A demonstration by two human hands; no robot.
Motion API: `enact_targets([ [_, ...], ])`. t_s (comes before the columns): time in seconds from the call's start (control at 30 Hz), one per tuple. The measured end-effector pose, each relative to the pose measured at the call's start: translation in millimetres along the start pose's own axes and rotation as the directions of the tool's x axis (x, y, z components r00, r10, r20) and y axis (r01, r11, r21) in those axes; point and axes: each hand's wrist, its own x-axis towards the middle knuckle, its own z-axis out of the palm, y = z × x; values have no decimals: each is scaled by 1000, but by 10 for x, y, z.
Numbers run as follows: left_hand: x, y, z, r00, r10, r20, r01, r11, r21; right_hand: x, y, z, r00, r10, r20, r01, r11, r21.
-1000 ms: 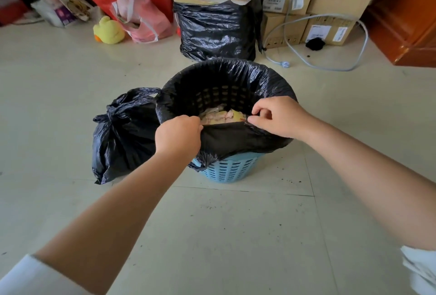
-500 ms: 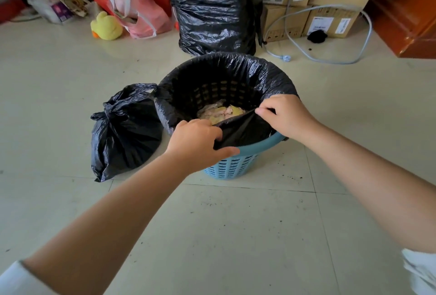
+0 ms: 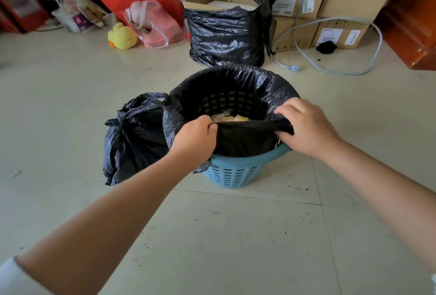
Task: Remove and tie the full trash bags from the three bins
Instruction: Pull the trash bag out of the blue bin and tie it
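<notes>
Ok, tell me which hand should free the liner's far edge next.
Right, probably. The right hand grips the black plastic liner on the blue slotted bin's right side, where the far rim is unobstructed. The left hand has the tied black bag beside it.

Floor: pale glossy tiles (image 3: pixel 236 235) with thin seams and dark specks.
Centre: blue slotted bin (image 3: pixel 232 173) lined with black plastic.
Beside it, left: knotted black trash bag (image 3: pixel 132 143), touching the bin.
Behind: bag-wrapped cardboard box (image 3: pixel 226 32).
Back left: yellow plush duck (image 3: pixel 122 37), pink bag (image 3: pixel 155 23).
Back right: stacked cartons (image 3: pixel 339 32), looping grey cable (image 3: pixel 330 71).
</notes>
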Motion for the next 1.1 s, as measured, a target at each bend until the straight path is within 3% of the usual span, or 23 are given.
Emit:
enact_targets([
  [0.1, -37, -17, -104, 994, 57, 91, -67, 992, 108, 26, 79, -138, 988, 134, -76, -134, 991, 2],
  [0.17, -52, -45, -215, 984, 93, 154, -138, 938, 317, 68, 136, -257, 952, 296, -75, -295, 955, 17],
  [0.23, -35, -97, -326, 991, 102, 86, -131, 859, 496, 109, 222, -343, 913, 405, -55, -404, 914, 26],
  [0.33, -12, -204, -500, 998, 21, -58, 10, 874, 485, 174, 307, -450, 847, 531, -7, -530, 846, 55],
  [0.43, -122, -136, -494, 995, 61, 80, -92, 868, 487, 212, 289, -512, 817, 568, 101, -577, 800, 165],
  [0.53, -223, 86, -275, 975, 95, 202, -188, 836, 515, 286, 171, -579, 817, 556, 152, -576, 772, 269],
  [0.63, -164, 207, -48, 977, -2, 214, -123, 810, 573, 356, 102, -645, 845, 508, 170, -535, 782, 321],
  [0.8, -72, 168, 33, 983, -107, 147, -5, 792, 610, 305, 196, -749, 897, 370, 241, -408, 903, 132],
  [0.97, -161, 29, -139, 978, -57, 203, -39, 897, 440, 232, 394, -838, 885, 394, 248, -388, 919, -74],
  [1.1, -248, -52, -210, 971, -82, 223, -40, 870, 492, 228, 435, -870, 838, 403, 368, -286, 898, -334],
])
